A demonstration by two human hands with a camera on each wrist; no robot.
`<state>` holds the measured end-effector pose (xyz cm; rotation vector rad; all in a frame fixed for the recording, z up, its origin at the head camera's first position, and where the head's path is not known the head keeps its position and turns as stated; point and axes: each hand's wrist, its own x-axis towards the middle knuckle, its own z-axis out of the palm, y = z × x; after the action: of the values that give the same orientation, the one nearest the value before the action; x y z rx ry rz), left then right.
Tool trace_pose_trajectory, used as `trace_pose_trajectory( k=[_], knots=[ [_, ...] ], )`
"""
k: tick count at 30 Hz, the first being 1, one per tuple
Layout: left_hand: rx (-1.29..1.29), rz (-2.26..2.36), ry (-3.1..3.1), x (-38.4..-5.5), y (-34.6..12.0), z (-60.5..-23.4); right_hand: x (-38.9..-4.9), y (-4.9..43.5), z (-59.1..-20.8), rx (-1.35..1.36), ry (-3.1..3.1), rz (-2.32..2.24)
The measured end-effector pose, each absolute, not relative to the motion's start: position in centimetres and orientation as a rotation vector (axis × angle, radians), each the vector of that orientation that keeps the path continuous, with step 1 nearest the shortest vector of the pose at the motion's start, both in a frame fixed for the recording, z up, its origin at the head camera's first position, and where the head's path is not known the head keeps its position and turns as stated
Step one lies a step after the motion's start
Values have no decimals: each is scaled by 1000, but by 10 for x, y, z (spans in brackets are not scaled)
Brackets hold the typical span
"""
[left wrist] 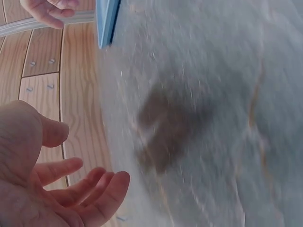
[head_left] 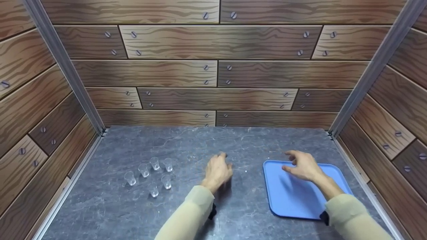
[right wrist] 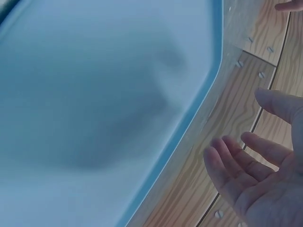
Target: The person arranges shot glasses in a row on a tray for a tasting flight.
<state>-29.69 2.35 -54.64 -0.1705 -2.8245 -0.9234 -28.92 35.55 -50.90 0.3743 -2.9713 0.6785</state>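
My left hand (head_left: pixel 217 170) hovers over the middle of the table, its fingers loosely bent and nothing in them; its shadow falls on the tabletop in the left wrist view. Over the far part of a blue tray (head_left: pixel 293 203) is my right hand (head_left: pixel 304 165), thumb and fingers spread apart and holding nothing. The tray lies flat on the right side and shows bare in the right wrist view. To the left of my left hand stand several small clear cups, among them one cup (head_left: pixel 166 182) in the near row and another cup (head_left: pixel 130 178) farthest left.
The grey marbled tabletop (head_left: pixel 133 216) is enclosed by wood-patterned panels (head_left: pixel 173 73) at the back and both sides. Metal posts (head_left: pixel 66 70) stand at the back corners, and metal rails run along the table's side edges.
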Motion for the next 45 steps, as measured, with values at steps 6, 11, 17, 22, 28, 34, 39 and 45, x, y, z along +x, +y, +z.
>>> trace_pose_trajectory(
  k=[6,11,17,22,28,34,39,45],
  knots=[
    [-167,-987,-2868,-295,37,-546,-286,381,-509,314,-2992,694],
    [-160,-1036,-2892,-293,50,-545,-283,408,-512,273,-3012,715],
    [-176,-1085,-2867,-288,62,-545,-280,441,-512,229,-3039,706],
    [-155,-1119,-2875,-282,75,-548,-278,471,-519,184,-3042,734],
    [-127,-1193,-2887,-273,95,-549,-269,504,-527,105,-3076,741],
    [-130,-1268,-2885,-271,118,-550,-259,536,-526,33,-3116,678],
    [-78,-1348,-2871,-271,128,-554,-253,553,-531,-17,-3171,690],
    [-44,-1449,-2857,-274,136,-561,-250,557,-540,-54,-3204,826]
  ],
)
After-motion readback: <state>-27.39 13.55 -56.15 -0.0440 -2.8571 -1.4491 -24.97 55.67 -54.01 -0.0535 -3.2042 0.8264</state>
